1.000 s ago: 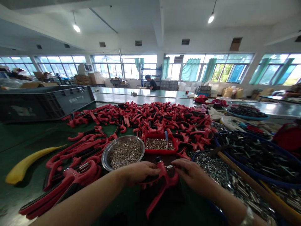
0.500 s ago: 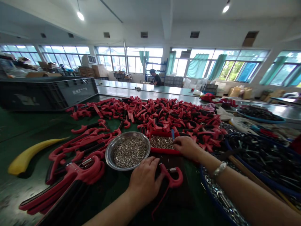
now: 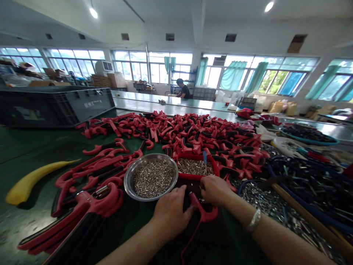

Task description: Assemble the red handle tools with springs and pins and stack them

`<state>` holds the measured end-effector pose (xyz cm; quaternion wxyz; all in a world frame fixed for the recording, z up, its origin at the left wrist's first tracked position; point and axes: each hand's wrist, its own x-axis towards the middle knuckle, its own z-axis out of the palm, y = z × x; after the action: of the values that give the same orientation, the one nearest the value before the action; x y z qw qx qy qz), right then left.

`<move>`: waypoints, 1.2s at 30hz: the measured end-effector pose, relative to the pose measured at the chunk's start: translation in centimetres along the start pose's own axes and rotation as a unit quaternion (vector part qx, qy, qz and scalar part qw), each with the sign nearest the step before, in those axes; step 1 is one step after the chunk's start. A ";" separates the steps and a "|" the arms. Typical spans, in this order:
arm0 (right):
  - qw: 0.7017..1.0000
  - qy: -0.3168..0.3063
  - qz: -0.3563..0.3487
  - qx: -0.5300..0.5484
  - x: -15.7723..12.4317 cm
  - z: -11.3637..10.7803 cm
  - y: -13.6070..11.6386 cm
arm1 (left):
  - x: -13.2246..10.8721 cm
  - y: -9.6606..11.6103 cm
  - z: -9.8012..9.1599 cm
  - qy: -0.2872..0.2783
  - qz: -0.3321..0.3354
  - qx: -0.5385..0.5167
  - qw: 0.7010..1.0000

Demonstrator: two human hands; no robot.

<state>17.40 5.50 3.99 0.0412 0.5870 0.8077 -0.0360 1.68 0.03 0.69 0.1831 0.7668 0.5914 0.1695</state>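
Note:
A red handle with black inlay [image 3: 205,215], curved like a hook at one end, lies in front of me. My left hand [image 3: 172,211] holds it at its left side, thumb pressed against it. Over its upper end is my right hand [image 3: 216,189], fingertips pinched together; anything between them is too small or hidden to make out. The right hand also covers most of the handle's spring. Behind the hands stand a metal bowl [image 3: 127,184] of small metal pins and a red tray [image 3: 216,167] of similar pins, with a blue-handled tool [image 3: 204,157] in it.
Red handles [image 3: 171,129] are heaped across the table, with more [image 3: 93,206] at the left. A banana [image 3: 27,180] lies far left, near a grey crate [image 3: 55,106]. Blue-rimmed baskets of metal parts [image 3: 264,198] and dark parts [image 3: 309,180] stand right. A person [image 3: 183,90] sits far back.
My right hand has come from the red tray back toward me, to the upper end of the handle. My left hand stays at the handle.

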 end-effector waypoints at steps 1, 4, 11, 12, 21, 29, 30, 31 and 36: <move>1.000 0.000 -0.001 0.007 0.0 0.1 0.0 | 0.3 0.0 0.0 -0.004 -0.005 -0.007 1.000; 0.999 0.016 -0.009 0.041 -0.4 0.0 0.7 | 1.0 0.0 -0.4 -0.025 -0.010 -0.034 0.999; 0.967 0.149 0.060 0.199 -5.6 2.1 3.2 | 1.8 -0.1 -0.3 -0.051 -0.029 -0.125 0.990; 0.958 0.160 0.067 0.229 -6.5 2.9 3.2 | 1.9 -0.1 -0.2 -0.056 -0.029 -0.152 0.986; 0.868 0.212 0.073 0.442 -9.3 6.7 1.9 | 1.9 1.9 -1.0 -0.282 -0.134 -0.393 0.865; 0.817 0.220 0.072 0.529 -10.1 4.8 4.8 | -0.7 3.0 -1.2 -0.268 -0.130 -0.475 0.828; 0.805 0.213 0.065 0.551 -10.3 4.5 5.0 | -1.0 2.7 -1.2 -0.265 -0.129 -0.495 0.818; 0.789 0.203 0.058 0.577 -10.5 4.2 5.0 | -1.3 2.5 -1.2 -0.258 -0.127 -0.519 0.805; 0.708 0.139 0.046 0.691 -11.4 3.0 3.6 | -3.1 1.5 -0.3 -0.226 -0.097 -0.691 0.680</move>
<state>24.43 -4.51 2.25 -0.4874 0.4862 0.5255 -0.4999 2.02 -3.30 1.58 0.8043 0.3761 0.3180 0.3325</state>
